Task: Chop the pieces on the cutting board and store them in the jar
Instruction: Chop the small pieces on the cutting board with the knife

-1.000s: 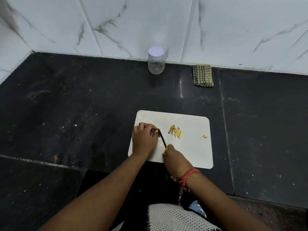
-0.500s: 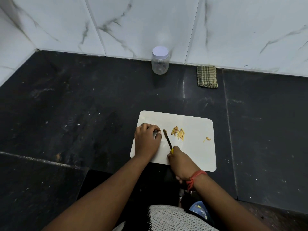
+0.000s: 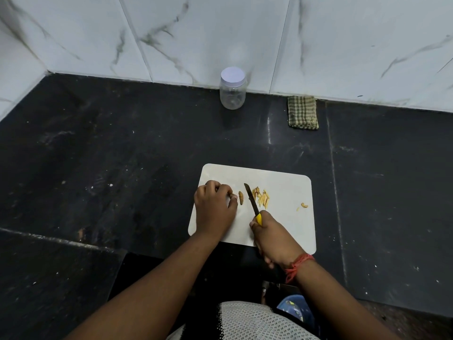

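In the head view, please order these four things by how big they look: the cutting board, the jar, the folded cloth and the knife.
Largest to smallest:
1. cutting board, by far the biggest.
2. jar and cloth: they look about alike, so I do not rank them. Both lie farther from the camera.
3. knife, thin, its handle partly hidden in the right hand.

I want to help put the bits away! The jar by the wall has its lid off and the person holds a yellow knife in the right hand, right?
Not quite. The head view shows the jar by the wall with its lid on. The right hand does hold the yellow-handled knife.
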